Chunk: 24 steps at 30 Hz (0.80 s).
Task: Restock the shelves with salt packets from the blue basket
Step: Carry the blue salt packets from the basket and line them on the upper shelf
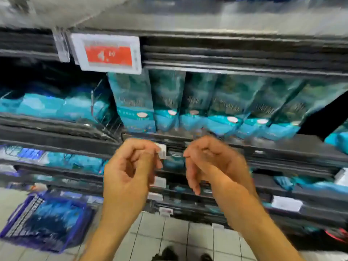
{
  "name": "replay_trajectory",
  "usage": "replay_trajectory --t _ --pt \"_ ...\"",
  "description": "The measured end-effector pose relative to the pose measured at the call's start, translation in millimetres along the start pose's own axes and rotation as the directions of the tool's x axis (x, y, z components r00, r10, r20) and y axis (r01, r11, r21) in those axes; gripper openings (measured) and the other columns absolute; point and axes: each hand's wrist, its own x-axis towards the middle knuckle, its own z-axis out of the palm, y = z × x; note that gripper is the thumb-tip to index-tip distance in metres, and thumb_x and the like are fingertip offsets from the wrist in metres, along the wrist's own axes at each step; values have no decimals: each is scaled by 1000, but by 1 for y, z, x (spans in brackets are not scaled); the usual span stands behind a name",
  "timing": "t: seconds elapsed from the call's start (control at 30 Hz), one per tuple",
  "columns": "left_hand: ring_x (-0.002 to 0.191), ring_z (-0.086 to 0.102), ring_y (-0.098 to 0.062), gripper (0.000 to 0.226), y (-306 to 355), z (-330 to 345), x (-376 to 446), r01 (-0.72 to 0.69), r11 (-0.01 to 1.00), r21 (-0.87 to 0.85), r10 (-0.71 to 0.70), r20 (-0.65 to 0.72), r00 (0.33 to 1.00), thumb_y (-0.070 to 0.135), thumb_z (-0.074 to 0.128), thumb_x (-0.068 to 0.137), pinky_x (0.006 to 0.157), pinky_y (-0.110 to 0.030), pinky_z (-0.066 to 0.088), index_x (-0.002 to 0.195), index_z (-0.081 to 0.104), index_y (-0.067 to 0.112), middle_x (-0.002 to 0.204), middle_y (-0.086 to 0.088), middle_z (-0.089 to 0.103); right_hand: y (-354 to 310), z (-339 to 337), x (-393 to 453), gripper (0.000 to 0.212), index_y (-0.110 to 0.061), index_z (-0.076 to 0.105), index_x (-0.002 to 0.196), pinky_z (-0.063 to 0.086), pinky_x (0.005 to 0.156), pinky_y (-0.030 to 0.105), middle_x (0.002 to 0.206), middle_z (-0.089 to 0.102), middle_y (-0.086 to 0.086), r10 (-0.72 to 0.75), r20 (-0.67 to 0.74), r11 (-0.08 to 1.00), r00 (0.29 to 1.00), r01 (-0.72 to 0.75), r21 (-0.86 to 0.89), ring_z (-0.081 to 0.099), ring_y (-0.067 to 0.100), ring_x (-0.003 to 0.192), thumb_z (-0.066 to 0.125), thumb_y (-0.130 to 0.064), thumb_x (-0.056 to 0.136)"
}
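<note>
A row of teal salt packets (197, 102) stands upright on the dark shelf (244, 146) straight ahead. My left hand (130, 170) and my right hand (212, 164) hang in front of the shelf edge just below that row, fingers loosely curled, holding nothing. The picture is blurred by motion. The blue basket (47, 221) sits on the floor at lower left with dark blue packets inside.
A red and white price tag (108, 53) hangs from the upper shelf rail. Flat light-blue packets (49, 106) lie on the shelf to the left, behind a wire divider. Lower shelves carry more teal packets and small white tags. White floor tiles (169, 236) and my shoes lie below.
</note>
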Motion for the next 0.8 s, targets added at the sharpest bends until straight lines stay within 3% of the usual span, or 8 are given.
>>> replay_trajectory --t 0.1,0.2,0.37,0.5,0.6,0.8 --pt "45 39 -10 19 -50 -24 -40 210 977 -41 -213 -105 971 23 55 90 40 -17 32 75 65 20 61 2 58 57 -3 -22 18 -18 67 76 36 47 34 59 54 9 132 -90 988 987 -138 -68 46 25 52 65 -17 94" --pt "41 38 -9 25 -94 -47 -84 392 916 -81 -401 -195 895 19 53 98 39 -17 28 76 63 20 62 2 59 103 -6 -46 25 -15 66 78 37 51 36 57 55 9 277 -97 953 956 -286 -100 46 25 54 59 -4 99" --pt "43 40 -10 27 -137 -80 -139 625 722 -297 -692 -317 648 18 45 99 43 -20 27 83 66 24 70 1 60 148 -10 -80 15 0 62 86 36 49 34 60 54 10 408 -26 900 913 -407 -154 46 22 53 57 -5 99" --pt "51 45 -10 21 -145 -92 -174 620 734 -279 -675 -401 619 19 47 98 42 -23 32 89 65 18 76 0 62 172 -14 -97 18 -11 66 85 41 45 29 61 57 9 459 75 869 885 -430 -246 47 23 52 58 -8 101" --pt "51 47 -11 24 -145 -90 -205 603 750 -272 -648 -486 587 21 48 101 41 -22 34 87 68 22 76 -1 63 189 -17 -107 18 -25 66 78 40 46 27 60 56 5 539 171 826 825 -477 -300 45 24 53 61 -26 95" --pt "47 52 -11 34 -143 -78 -286 645 685 -340 -669 -645 370 21 54 103 37 -22 35 76 73 26 67 -1 67 224 -8 -122 22 -21 64 81 40 47 27 57 57 5 601 413 791 684 -435 -431 45 17 45 57 -39 90"
